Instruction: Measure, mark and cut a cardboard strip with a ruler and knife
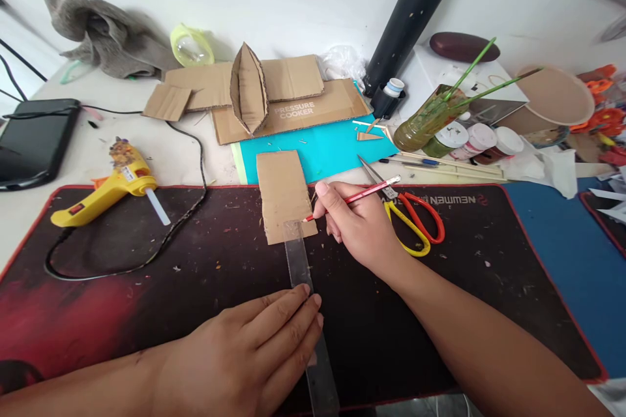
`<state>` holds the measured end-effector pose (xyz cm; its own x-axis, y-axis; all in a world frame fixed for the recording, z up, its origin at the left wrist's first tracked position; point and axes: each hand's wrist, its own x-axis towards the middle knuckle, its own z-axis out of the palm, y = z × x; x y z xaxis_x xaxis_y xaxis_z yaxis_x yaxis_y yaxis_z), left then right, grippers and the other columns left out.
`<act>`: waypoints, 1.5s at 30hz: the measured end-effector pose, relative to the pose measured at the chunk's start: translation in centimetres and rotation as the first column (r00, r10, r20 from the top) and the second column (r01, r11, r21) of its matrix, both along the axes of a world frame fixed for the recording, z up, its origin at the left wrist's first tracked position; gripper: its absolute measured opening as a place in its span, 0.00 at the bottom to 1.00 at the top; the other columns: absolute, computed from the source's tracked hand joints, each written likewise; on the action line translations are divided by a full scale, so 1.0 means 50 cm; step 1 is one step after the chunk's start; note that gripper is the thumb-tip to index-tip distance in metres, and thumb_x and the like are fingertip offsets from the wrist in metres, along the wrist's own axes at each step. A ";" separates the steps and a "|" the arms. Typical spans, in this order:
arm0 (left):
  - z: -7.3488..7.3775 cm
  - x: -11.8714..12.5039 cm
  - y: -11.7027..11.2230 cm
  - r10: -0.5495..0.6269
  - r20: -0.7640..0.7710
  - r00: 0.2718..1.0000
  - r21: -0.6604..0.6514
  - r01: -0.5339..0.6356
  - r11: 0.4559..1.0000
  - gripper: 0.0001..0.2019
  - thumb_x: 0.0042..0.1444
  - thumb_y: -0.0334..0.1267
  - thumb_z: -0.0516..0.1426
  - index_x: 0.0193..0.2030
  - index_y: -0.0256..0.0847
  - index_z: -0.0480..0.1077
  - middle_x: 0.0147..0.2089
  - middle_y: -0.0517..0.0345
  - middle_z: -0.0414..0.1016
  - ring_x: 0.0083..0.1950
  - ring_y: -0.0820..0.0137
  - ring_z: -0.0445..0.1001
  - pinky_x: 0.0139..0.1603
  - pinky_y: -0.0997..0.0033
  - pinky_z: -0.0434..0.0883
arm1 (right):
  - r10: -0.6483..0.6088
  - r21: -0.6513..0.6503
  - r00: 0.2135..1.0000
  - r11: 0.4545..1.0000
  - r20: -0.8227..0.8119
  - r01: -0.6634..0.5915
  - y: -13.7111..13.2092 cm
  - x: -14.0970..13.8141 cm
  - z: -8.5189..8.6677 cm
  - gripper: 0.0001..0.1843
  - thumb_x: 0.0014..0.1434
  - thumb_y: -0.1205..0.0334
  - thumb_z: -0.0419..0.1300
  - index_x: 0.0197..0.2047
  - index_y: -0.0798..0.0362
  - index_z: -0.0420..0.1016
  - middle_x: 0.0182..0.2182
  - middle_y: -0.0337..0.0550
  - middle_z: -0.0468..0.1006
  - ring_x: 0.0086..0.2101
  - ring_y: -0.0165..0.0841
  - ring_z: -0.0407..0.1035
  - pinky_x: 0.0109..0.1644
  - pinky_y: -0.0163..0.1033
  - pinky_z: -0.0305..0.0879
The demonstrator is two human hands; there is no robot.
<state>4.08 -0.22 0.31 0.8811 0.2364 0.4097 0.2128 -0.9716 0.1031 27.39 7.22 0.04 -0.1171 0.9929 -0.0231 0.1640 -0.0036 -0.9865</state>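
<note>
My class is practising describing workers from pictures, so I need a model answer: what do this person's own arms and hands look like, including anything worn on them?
The left hand and right hand are both ungloved, with no rings visible. The left forearm and right forearm are bare where they show: no sleeve, watch or bracelet is visible.

"PRESSURE COOKER" marks the cardboard sheet — "NEWMEN" the black mat.
</note>
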 end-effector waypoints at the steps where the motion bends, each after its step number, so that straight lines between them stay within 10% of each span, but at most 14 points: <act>1: 0.000 0.000 0.000 0.001 0.000 1.000 0.004 -0.001 1.000 0.17 0.78 0.36 0.54 0.61 0.32 0.81 0.63 0.50 0.86 0.66 0.57 0.82 0.67 0.61 0.80 | -0.001 -0.001 1.000 1.000 -0.003 0.001 0.000 0.000 0.000 0.32 0.73 0.31 0.61 0.29 0.48 0.78 0.15 0.31 0.64 0.21 0.31 0.63 0.30 0.40 0.60; 45: -0.002 -0.003 0.001 0.013 -0.012 1.000 -0.057 -0.014 0.998 0.17 0.78 0.37 0.56 0.64 0.32 0.80 0.64 0.46 0.85 0.67 0.58 0.81 0.65 0.63 0.81 | -0.006 0.006 0.998 1.000 0.058 0.006 -0.003 -0.003 0.001 0.31 0.75 0.31 0.59 0.30 0.47 0.78 0.16 0.32 0.65 0.21 0.32 0.64 0.30 0.40 0.62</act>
<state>3.92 -0.17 0.21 0.8822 0.2710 0.3852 0.2274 -0.9613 0.1555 27.26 7.06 0.08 -0.1097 0.9937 -0.0233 0.2206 0.0014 -0.9754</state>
